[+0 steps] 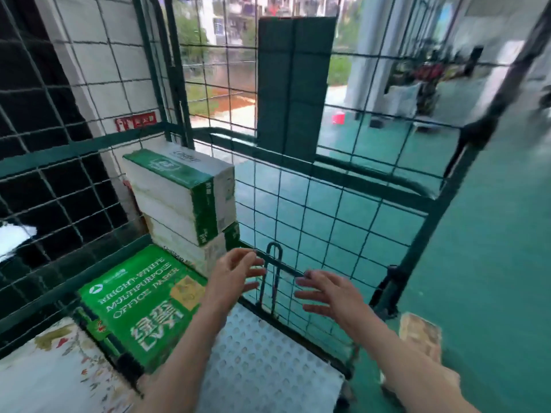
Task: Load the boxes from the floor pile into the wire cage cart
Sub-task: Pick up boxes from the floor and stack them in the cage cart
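I look into the green wire cage cart (301,210). Two white and green paper boxes (182,189) are stacked in its far left corner. A flat green box (140,305) printed "office paper" lies on the cart floor in front of them. A white box with a flower pattern (50,374) sits at the near left. My left hand (235,275) hovers with spread fingers over the cart's dimpled metal floor (262,362), holding nothing. My right hand (328,293) is also spread and empty, close to the right wire wall.
A brown cardboard box (420,332) lies on the teal floor outside the cart, under my right forearm. A dark green panel (295,84) hangs on the far wire wall. A red object (338,117) and clutter stand far off at the right.
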Available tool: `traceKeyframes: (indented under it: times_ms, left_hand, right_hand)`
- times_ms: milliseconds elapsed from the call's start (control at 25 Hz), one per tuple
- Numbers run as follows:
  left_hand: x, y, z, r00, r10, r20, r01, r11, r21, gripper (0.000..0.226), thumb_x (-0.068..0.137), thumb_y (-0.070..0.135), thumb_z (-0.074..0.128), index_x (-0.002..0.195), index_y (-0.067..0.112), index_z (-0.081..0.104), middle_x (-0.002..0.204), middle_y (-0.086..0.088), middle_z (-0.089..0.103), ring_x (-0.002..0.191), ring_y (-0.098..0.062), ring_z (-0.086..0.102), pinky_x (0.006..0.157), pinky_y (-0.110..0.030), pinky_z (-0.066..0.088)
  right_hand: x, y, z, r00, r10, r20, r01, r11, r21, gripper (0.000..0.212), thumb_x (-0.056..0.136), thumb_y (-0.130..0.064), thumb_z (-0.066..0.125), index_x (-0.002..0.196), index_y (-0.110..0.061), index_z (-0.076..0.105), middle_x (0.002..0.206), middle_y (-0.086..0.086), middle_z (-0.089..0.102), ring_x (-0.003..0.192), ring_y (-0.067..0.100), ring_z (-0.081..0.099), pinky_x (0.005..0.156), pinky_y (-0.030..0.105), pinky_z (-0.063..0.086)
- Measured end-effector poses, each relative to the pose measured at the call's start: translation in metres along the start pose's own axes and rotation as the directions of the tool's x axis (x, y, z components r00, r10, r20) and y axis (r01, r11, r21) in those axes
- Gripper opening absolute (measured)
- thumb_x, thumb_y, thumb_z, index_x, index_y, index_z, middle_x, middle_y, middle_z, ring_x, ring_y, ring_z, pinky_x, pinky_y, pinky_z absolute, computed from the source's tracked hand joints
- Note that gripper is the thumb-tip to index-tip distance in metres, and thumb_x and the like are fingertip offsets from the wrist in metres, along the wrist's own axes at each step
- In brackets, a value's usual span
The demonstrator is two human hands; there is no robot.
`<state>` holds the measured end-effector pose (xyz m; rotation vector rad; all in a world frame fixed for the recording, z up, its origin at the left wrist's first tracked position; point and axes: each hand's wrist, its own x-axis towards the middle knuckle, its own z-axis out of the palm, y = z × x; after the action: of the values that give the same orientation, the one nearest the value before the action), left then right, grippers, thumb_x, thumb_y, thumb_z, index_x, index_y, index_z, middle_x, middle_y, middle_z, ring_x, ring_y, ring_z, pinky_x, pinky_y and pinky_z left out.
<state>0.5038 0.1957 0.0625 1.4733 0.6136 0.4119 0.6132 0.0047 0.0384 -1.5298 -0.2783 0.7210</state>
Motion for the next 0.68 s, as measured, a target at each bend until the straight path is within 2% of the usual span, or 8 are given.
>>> traceKeyframes:
  times_ms: [120, 400, 520, 600, 680]
  left_hand:
    - [-0.011, 0.014, 0.075, 0.982, 0.007, 0.187, -0.009, 1.0, 0.008, 0.019, 0.103, 0.026, 0.057, 0.108, 0.01, 0.067, 0.103, -0.008, 0.076, 0.093, -0.023, 0.076, 0.086, -0.044, 0.061]
    - [-0.063, 0.016, 0.218, 0.885, 0.045, 0.463, -0.079, 0.995, 0.054, 0.018, 0.103, 0.025, 0.057, 0.108, 0.012, 0.068, 0.1, -0.004, 0.077, 0.091, -0.02, 0.076, 0.086, -0.046, 0.062]
    - [-0.102, 0.006, 0.281, 0.842, 0.012, 0.54, -0.052, 0.997, 0.059, 0.017, 0.102, 0.023, 0.057, 0.108, 0.011, 0.067, 0.098, -0.006, 0.077, 0.089, -0.022, 0.076, 0.084, -0.044, 0.062]
    - [-0.138, -0.008, 0.324, 0.794, -0.034, 0.607, -0.018, 0.997, 0.079, 0.016, 0.103, 0.021, 0.057, 0.107, 0.009, 0.067, 0.098, -0.007, 0.077, 0.089, -0.024, 0.076, 0.082, -0.044, 0.062]
    - [-0.176, -0.026, 0.363, 0.738, -0.089, 0.669, 0.014, 0.993, 0.117, 0.017, 0.103, 0.019, 0.056, 0.106, 0.007, 0.067, 0.098, -0.009, 0.077, 0.088, -0.025, 0.076, 0.082, -0.045, 0.062]
  right_hand:
    - [-0.039, -0.002, -0.066, 0.987, -0.015, -0.158, 0.02, 0.999, 0.034, 0.029, 0.102, -0.029, 0.055, 0.12, -0.008, 0.065, 0.116, 0.006, 0.075, 0.101, 0.026, 0.074, 0.094, 0.049, 0.058]
    - [-0.143, 0.014, -0.189, 0.906, -0.059, -0.419, 0.118, 0.986, 0.117, 0.029, 0.104, -0.028, 0.052, 0.122, -0.008, 0.062, 0.115, 0.006, 0.076, 0.103, 0.026, 0.074, 0.092, 0.047, 0.058]
    - [-0.204, 0.042, -0.242, 0.85, -0.022, -0.527, 0.141, 0.972, 0.187, 0.032, 0.105, -0.028, 0.049, 0.123, -0.005, 0.062, 0.116, 0.006, 0.075, 0.106, 0.027, 0.073, 0.094, 0.049, 0.056]
    - [-0.255, 0.069, -0.276, 0.784, 0.026, -0.62, 0.18, 0.947, 0.268, 0.031, 0.105, -0.024, 0.047, 0.122, -0.001, 0.062, 0.115, 0.011, 0.075, 0.106, 0.031, 0.072, 0.096, 0.051, 0.055]
    - [-0.305, 0.097, -0.304, 0.713, 0.08, -0.697, 0.219, 0.919, 0.329, 0.031, 0.106, -0.021, 0.047, 0.123, 0.001, 0.06, 0.115, 0.014, 0.075, 0.106, 0.033, 0.071, 0.09, 0.049, 0.058]
